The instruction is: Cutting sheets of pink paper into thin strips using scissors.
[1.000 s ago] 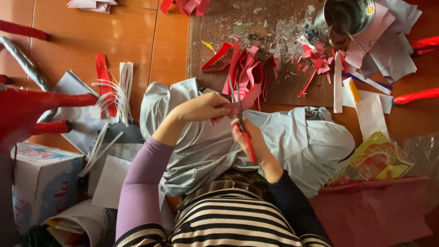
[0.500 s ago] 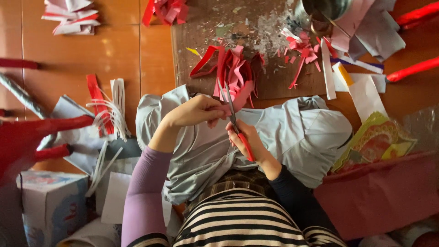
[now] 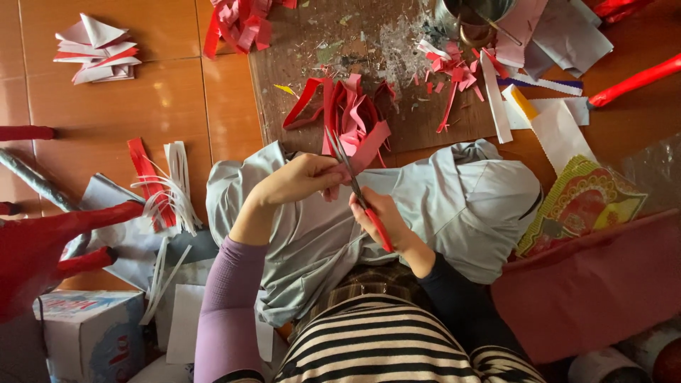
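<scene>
A grey cloth [image 3: 454, 206] covers my lap. Over it my left hand [image 3: 301, 181] pinches the folded red paper [image 3: 358, 128], fingers closed on its near edge. My right hand [image 3: 383, 220] grips the scissors [image 3: 358, 191], blades close beside those fingers; a slip could nick them or tear the paper.

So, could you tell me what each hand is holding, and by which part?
The right hand holds red-handled scissors by the handles. The left hand pinches the near end of a folded pink-red paper piece.
</scene>
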